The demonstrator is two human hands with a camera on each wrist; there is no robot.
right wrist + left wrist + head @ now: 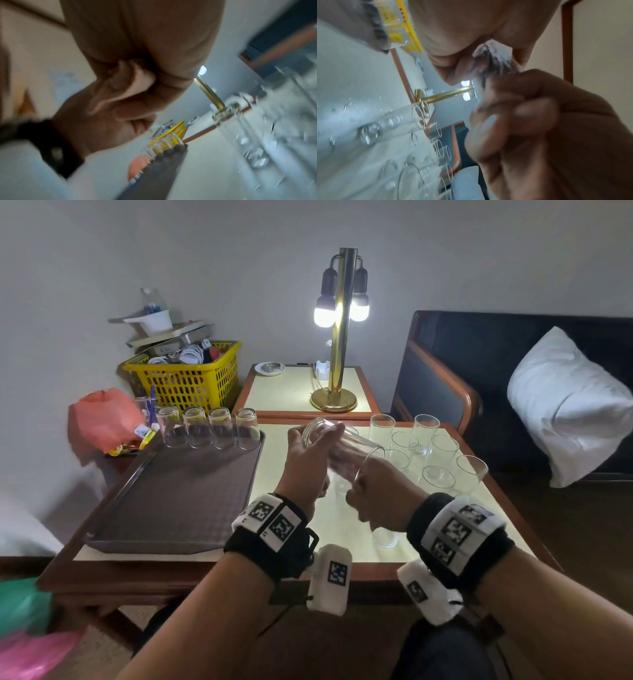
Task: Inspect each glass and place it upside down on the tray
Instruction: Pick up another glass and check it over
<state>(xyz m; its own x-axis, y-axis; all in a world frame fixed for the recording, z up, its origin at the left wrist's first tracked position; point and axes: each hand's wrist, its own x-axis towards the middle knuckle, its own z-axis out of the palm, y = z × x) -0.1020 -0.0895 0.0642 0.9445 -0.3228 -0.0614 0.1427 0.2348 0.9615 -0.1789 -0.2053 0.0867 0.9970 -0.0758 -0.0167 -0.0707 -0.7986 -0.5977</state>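
Glass (pixel 337 448) lies tilted above the table (pixel 342 529), held at its base by your left hand (pixel 303 463) and at its rim by your right hand (pixel 376 494). Four glasses (pixel 209 428) already stand upside down along the far edge of the tray (pixel 178 498). About nine upright ones (pixel 424 446) remain. No writing is readable.

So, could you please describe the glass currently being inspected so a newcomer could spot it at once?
Start at the brown tray on the left of the cream-topped table. Just right of the tray, above the tabletop, the left hand and right hand hold one clear glass. It alone lies tilted in the air; the others stand on the tray or table.
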